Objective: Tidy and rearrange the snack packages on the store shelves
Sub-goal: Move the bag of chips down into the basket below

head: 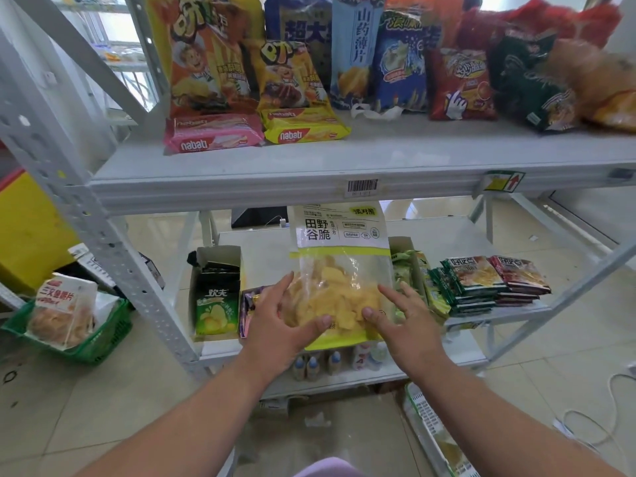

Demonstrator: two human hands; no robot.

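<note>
While you steady the clear chip bag (340, 270) upright on the lower shelf (344, 370), your left hand (285, 325) and right hand (399, 321) grip its lower corners, fingers spread behind, thumbs pressed on the front.

2 nabati packs (256, 134) — 2 hands (344, 325) — 1 green basket (93, 342).

Bright daylight, blurred upper right, bowed edges
</note>
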